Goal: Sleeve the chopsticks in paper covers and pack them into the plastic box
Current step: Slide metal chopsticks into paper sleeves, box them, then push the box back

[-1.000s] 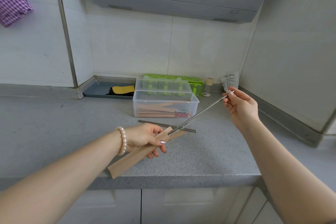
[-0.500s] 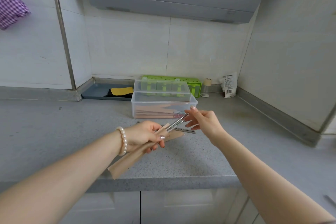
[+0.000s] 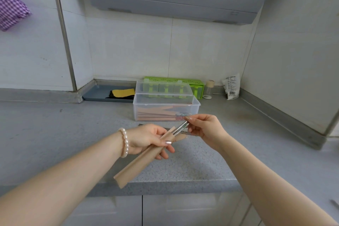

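- My left hand [image 3: 146, 138] grips a brown paper cover [image 3: 145, 156] near its open mouth, thumb curled over the top, fingers under it.
- My right hand [image 3: 203, 127] pinches the top ends of the metal chopsticks [image 3: 180, 128] with fingertips; the tips sit inside the cover mouth.
- Cover looks thin and soft and probably creases easily, so I judge holding near the mouth keeps it open.
- Chopsticks look stiff, smooth and likely slippery; a pinch at the very end seems best for pushing them in.
- The plastic box [image 3: 166, 109] stands open on the counter [image 3: 55, 134] just behind my hands, with sleeved pairs inside.
- Another chopstick [image 3: 190, 134] lies on the counter under my right hand, mostly hidden.
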Tool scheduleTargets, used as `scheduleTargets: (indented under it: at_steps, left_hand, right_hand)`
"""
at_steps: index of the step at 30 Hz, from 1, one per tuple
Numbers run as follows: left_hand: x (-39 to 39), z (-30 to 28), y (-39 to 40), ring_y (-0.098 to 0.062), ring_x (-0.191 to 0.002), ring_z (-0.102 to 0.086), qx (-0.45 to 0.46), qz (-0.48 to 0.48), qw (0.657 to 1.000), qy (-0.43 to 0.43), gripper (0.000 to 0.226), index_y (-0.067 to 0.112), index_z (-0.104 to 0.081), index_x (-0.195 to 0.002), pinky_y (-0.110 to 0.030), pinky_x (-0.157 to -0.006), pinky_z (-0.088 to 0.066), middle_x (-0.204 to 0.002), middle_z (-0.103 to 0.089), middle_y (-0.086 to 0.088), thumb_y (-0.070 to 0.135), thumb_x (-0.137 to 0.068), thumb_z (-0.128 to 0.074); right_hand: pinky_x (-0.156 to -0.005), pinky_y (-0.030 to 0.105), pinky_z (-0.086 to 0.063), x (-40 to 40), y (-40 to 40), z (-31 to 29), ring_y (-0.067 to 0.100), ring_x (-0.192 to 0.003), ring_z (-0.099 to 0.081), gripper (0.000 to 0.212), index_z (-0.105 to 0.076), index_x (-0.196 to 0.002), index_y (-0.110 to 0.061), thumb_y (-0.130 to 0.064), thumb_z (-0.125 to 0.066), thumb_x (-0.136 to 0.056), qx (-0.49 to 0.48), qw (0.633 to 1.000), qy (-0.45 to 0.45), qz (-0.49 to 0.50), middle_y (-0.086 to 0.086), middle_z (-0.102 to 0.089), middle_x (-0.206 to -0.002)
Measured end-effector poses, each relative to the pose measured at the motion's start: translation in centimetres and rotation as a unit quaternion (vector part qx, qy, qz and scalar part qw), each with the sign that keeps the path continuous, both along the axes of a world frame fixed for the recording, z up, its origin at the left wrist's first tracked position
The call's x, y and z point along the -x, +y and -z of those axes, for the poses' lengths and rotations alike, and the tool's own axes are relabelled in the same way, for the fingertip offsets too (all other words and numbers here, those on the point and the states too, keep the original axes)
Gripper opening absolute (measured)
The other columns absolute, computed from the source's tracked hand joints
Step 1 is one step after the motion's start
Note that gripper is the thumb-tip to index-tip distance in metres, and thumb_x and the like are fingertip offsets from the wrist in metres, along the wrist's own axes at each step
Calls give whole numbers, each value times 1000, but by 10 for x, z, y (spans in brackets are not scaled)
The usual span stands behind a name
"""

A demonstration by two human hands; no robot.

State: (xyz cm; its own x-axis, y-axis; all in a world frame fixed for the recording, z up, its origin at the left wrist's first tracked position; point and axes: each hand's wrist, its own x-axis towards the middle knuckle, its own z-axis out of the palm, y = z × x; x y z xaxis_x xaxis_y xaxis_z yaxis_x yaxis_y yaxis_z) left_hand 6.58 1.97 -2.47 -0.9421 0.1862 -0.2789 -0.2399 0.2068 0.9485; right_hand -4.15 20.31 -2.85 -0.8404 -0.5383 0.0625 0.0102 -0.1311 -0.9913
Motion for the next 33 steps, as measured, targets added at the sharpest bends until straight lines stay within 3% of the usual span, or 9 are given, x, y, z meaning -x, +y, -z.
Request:
scheduleTargets:
  at_steps: [4, 8, 11, 14, 18, 22, 27, 30, 33]
  left_hand:
    - [6, -2, -18, -22, -83, -65, 19, -71, 997, -15, 41, 6, -56, -113, -31, -72, -55, -99, -67, -14, 38, -88, -50]
    - [13, 12, -41, -14, -56, -57, 112, -182, 977, 25, 19, 3, -58, -96, -23, -52, -49, -73, -61, -9, 20, -93, -52]
    - [22, 23, -39, -7, -50, -52, 258, -158, 950, 70, 11, 13, -59, -78, -16, -46, -43, -65, -60, 0, 19, -88, -60]
    - [32, 32, -29, -4, -50, -52, 332, -120, 930, 98, 15, 18, -58, -71, -15, -50, -43, -63, -61, 4, 23, -82, -67]
    - [38, 43, -26, -2, -54, -50, 396, -58, 913, 76, 24, 22, -54, -65, -15, -52, -40, -61, -56, 11, 32, -74, -75]
    - [40, 43, -32, -3, -52, -49, 397, -23, 915, 75, 27, 21, -53, -65, -13, -48, -39, -60, -54, 9, 30, -73, -76]
    - [43, 43, -34, -8, -53, -52, 385, -10, 921, 63, 25, 20, -54, -67, -20, -51, -48, -63, -57, 5, 29, -72, -77]
    - [45, 43, -35, -7, -53, -52, 391, -4, 918, 63, 25, 20, -55, -68, -21, -53, -48, -64, -57, 6, 30, -72, -77]
    - [45, 43, -35, -6, -53, -50, 393, -6, 917, 66, 25, 20, -55, -68, -20, -51, -46, -63, -56, 7, 29, -72, -77]
  right_hand:
    - [-48, 20, -52, 21, 16, -21, 12, -46, -59, 10, -64, -83, 7, 7, -54, -86, 31, 999, -13, 42, 9, -64, -59]
    - [-47, 19, -52, 64, 41, -46, 10, -44, -60, 8, -59, -84, 5, 6, -52, -88, 99, 980, -64, 159, 7, -65, -55]
    - [-48, 20, -53, 90, 42, -56, 12, -41, -61, 8, -57, -80, 5, 6, -55, -87, 174, 948, -92, 250, 12, -60, -66]
    - [-49, 24, -56, 104, 17, -56, 14, -38, -61, 11, -55, -77, 1, 7, -57, -86, 182, 928, -83, 315, 14, -59, -69]
    - [-53, 24, -57, 119, -28, -47, 12, -37, -60, 5, -61, -84, -2, 3, -60, -85, 93, 933, -66, 342, 13, -62, -66]
    - [-52, 29, -57, 135, -55, -40, 16, -31, -56, 6, -62, -77, 2, 1, -65, -82, 16, 938, -108, 328, 13, -61, -52]
    - [-40, 26, -50, 143, -74, -32, 17, -26, -49, 29, -50, -64, -3, -14, -68, -84, -165, 937, -41, 305, 8, -52, -37]
    - [-45, 26, -36, 138, -77, -26, 20, -43, -45, 44, -40, -58, -8, -31, -54, -92, -383, 880, 126, 252, 9, -45, -53]
    - [-58, 27, -37, 128, -74, -17, 24, -72, -50, 38, -54, -65, -8, -33, -48, -93, -452, 832, 239, 215, 9, -42, -86]
